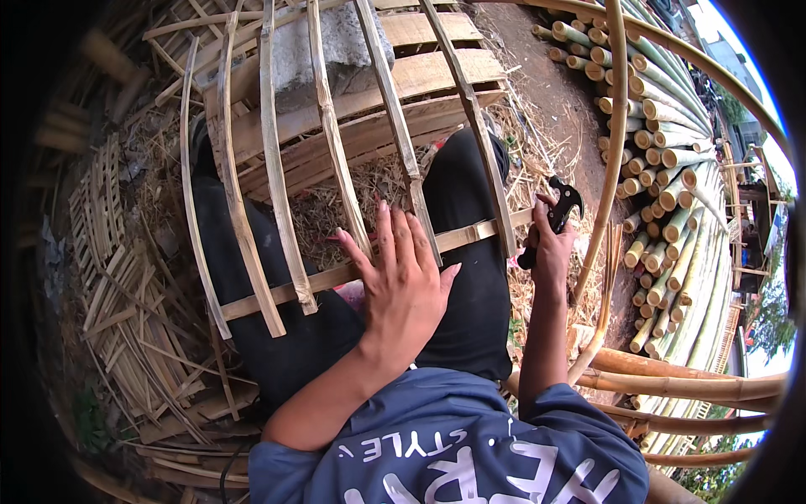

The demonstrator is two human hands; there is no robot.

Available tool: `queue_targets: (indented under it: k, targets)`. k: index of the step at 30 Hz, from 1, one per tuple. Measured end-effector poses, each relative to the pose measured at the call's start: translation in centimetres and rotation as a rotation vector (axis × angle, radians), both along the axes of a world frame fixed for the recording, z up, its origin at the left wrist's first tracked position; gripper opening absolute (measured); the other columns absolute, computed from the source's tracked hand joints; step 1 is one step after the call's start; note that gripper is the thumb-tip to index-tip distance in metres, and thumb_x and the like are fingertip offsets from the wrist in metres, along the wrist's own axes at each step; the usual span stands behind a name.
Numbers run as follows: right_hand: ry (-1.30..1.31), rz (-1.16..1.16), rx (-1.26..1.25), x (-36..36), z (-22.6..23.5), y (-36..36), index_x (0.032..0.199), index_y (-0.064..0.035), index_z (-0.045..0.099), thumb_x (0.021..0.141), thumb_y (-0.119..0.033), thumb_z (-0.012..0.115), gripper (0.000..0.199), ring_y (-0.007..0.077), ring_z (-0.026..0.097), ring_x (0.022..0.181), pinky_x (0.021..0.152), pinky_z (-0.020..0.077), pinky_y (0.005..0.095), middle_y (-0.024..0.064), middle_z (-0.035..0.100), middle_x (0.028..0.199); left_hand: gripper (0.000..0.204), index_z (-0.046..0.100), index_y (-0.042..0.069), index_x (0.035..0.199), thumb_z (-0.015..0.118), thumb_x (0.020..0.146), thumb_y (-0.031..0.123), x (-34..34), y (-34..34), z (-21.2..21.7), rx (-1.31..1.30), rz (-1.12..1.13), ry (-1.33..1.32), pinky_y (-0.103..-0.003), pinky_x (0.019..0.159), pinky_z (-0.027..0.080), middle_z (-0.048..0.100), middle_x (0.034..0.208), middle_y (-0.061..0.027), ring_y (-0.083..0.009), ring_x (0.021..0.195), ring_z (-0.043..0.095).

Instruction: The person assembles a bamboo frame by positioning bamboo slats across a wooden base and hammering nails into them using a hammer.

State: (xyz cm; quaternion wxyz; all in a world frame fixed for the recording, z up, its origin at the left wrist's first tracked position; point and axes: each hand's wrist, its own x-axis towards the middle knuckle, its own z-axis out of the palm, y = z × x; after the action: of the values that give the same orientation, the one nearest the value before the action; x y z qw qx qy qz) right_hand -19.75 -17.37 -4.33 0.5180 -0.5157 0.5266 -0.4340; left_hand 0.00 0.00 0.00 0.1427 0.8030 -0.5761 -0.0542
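Observation:
A bamboo slat frame [329, 126], several long strips joined to a crosswise strip [466, 238], lies over my thighs. My left hand [399, 286] rests palm down on the crosswise strip with its fingers spread, near two of the long strips, and holds nothing. To the right of the frame, my right hand [552, 239] is closed around a black claw hammer [564, 210]. Its curved head points up and right, and the handle end shows below the fingers. The crosswise strip's right end lies close to that hand.
A grey stone block [323, 50] sits on wooden boards [403, 76] ahead. At left are piles of split bamboo strips [138, 336]. A large stack of cut bamboo poles [672, 176] stands at right, beyond a curved bamboo pole [617, 109]. Shavings [525, 143] litter the ground.

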Motion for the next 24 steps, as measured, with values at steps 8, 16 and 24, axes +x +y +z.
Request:
queue_targets:
  k: [8, 16, 24]
  targets:
    - [-0.046, 0.002, 0.023, 0.7, 0.7, 0.2, 0.120, -0.0037, 0.066, 0.099, -0.016, 0.069, 0.024, -0.0009, 0.039, 0.053, 0.046, 0.0275, 0.0198, -0.0103, 0.048, 0.068, 0.078, 0.044, -0.009, 0.144, 0.066, 0.093, 0.045, 0.3, -0.2, -0.3, -0.019, -0.040, -0.009, -0.079, 0.113, 0.010, 0.056, 0.135, -0.0191, -0.0324, 0.138, 0.044]
    - [0.008, -0.035, 0.008, 0.4, 0.0, 0.3, 0.120, -0.0046, 0.067, 0.099, -0.017, 0.069, 0.024, -0.0002, 0.041, 0.053, 0.046, 0.0297, 0.0208, -0.0097, 0.050, 0.069, 0.084, 0.038, -0.008, 0.149, 0.071, 0.090, 0.041, 0.3, 0.1, -0.1, 0.017, -0.046, -0.021, -0.077, 0.115, 0.012, 0.061, 0.121, -0.0149, -0.0275, 0.124, 0.054]
    - [-0.030, -0.023, 0.024, 0.5, 0.4, 0.4, 0.119, -0.0048, 0.067, 0.099, -0.017, 0.069, 0.023, -0.0009, 0.039, 0.053, 0.046, 0.0274, 0.0203, -0.0107, 0.049, 0.069, 0.084, 0.037, -0.009, 0.149, 0.071, 0.090, 0.041, 0.4, 0.0, 0.1, 0.029, -0.064, -0.045, -0.076, 0.115, 0.013, 0.062, 0.113, -0.0148, -0.0278, 0.119, 0.056]
